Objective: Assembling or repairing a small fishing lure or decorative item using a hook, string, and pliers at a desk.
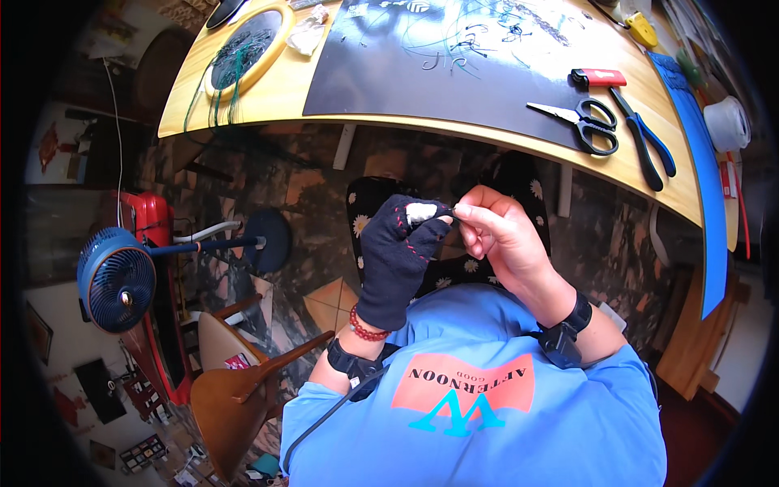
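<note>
My left hand wears a black fingerless glove with red stitching, with white wrapping around one finger. Its fingers are closed in a pinch. Bare and close against it, my right hand pinches thumb to forefinger at the left fingertips. What lies between the fingers is too small and too hidden to name. Both hands are above my lap, short of the table's near edge. On the dark mat ahead lie small hook-shaped pieces and loose dark strands.
Scissors, blue-black pliers and a red lighter lie at the table's right. A round yellow-rimmed tray at the left holds dark green strands hanging over the edge. A blue fan and wooden chair stand left.
</note>
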Demonstrator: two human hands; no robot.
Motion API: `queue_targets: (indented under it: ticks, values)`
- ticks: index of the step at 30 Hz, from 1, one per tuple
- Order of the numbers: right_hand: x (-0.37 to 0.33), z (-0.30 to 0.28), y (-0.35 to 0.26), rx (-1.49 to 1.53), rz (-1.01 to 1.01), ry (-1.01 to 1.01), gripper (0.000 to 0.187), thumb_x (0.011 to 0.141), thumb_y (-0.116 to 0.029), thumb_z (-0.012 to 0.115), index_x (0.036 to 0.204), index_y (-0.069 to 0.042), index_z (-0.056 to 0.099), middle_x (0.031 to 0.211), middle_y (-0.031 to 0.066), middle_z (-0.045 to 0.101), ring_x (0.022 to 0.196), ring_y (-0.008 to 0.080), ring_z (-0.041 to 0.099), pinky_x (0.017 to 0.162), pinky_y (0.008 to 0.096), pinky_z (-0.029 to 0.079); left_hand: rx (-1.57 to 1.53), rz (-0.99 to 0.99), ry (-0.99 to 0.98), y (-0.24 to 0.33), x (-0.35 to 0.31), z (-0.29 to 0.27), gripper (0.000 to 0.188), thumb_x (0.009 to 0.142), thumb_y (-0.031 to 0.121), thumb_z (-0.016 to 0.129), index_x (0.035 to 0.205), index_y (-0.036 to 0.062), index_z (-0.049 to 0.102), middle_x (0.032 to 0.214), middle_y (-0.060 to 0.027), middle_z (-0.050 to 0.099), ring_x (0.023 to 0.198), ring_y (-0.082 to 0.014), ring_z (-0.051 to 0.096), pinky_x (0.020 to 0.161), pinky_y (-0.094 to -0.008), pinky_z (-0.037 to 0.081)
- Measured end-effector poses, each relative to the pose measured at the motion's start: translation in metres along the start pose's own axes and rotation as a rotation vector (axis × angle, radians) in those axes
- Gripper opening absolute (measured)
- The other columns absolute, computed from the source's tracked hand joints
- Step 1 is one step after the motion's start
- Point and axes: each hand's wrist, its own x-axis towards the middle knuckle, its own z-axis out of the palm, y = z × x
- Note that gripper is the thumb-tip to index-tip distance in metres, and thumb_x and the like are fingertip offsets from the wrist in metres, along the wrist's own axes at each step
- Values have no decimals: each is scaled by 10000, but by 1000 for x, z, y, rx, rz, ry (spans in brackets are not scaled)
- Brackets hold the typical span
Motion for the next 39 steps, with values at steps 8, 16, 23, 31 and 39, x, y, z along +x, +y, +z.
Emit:
queue_targets:
  ticks: [8, 16, 23, 31, 39]
  values:
    - [-2, 1, -1, -121, 28, 35, 155, 916, -211, 670, 877, -76, 606, 629, -25, 539, 536, 45, 488, 485, 209, 377, 37, 34, 27, -2, -2, 2, 111, 844, 58, 746, 953, 44, 726, 878, -53, 674, 792, -159, 647, 704, -281, 505]
    - [0, -1, 2, -61, 91, -25, 152, 919, -209, 636, 849, -80, 601, 644, -18, 551, 550, 59, 496, 499, 215, 379, 119, 172, 32, -1, -1, 0, 143, 817, 57, 760, 957, 49, 733, 867, -63, 671, 797, -197, 637, 706, -299, 499]
    - [1, -4, 2, -65, 118, -47, 158, 920, -202, 634, 828, -81, 593, 640, -14, 553, 543, 59, 494, 501, 214, 382, 176, 227, -14, -1, 2, -2, 137, 816, 76, 770, 935, 37, 713, 861, -69, 665, 786, -209, 633, 701, -302, 499]
    - [2, -2, 4, -201, -24, -54, 152, 950, -184, 599, 963, -36, 630, 713, 26, 626, 583, 69, 558, 544, 205, 441, -247, -174, 5, -17, -1, -6, 86, 887, 71, 701, 966, 47, 675, 884, 9, 648, 807, -75, 577, 700, -244, 474]
    - [4, 2, 8, -573, -327, -27, 146, 885, -69, 702, 992, -14, 620, 743, -9, 629, 658, 32, 582, 593, 197, 466, -282, -219, 23, -24, 0, -1, 99, 891, 77, 694, 985, 50, 682, 874, 22, 656, 787, -76, 583, 697, -237, 474]
